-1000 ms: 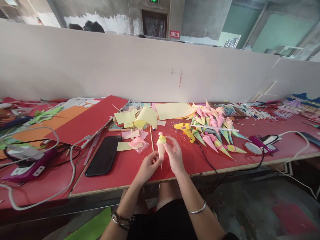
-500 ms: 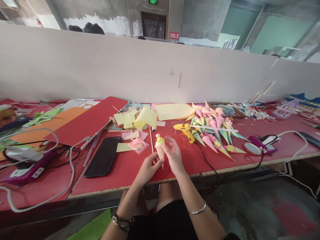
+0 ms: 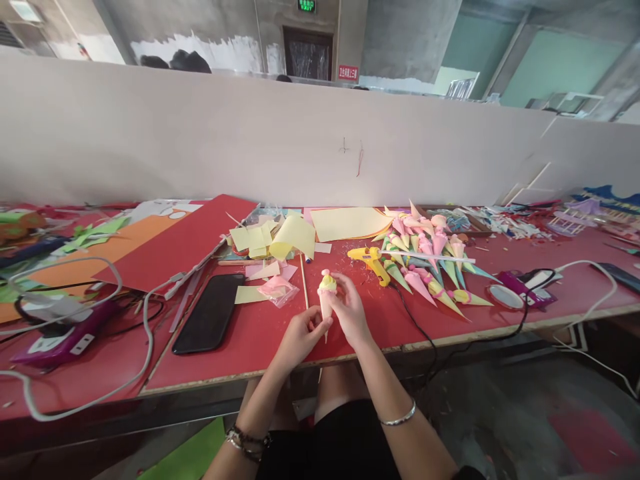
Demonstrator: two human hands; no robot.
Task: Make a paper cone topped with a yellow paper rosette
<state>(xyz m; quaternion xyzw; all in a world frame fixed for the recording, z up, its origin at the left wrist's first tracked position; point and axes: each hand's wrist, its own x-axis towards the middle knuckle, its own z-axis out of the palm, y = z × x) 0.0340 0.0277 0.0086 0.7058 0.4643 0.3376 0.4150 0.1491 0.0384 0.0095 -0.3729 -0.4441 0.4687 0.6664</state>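
Note:
A small craft ice cream cone (image 3: 326, 301), pale pink with a yellow swirl and a pink ball on top, stands upright between my hands over the table's front part. My left hand (image 3: 302, 335) pinches the cone low down, near its tip. Higher up, the fingers of my right hand (image 3: 349, 309) close on its right side by the pink rim. A thin wooden stick (image 3: 304, 280) lies just behind my left hand. Left of it is a clear bag with pink pieces (image 3: 278, 289). To the right rests a yellow glue gun (image 3: 370, 260).
Several finished paper cones (image 3: 430, 250) are heaped at the right. A black phone (image 3: 207, 313) and yellow paper scraps (image 3: 255, 237) lie left. Purple power strips (image 3: 65, 337) with cables sit on both sides. A white partition (image 3: 250, 140) rises behind the red table (image 3: 240, 367).
Both hands have shifted slightly to the right with the cone, which has turned a little. The rest of the table stays as it was.

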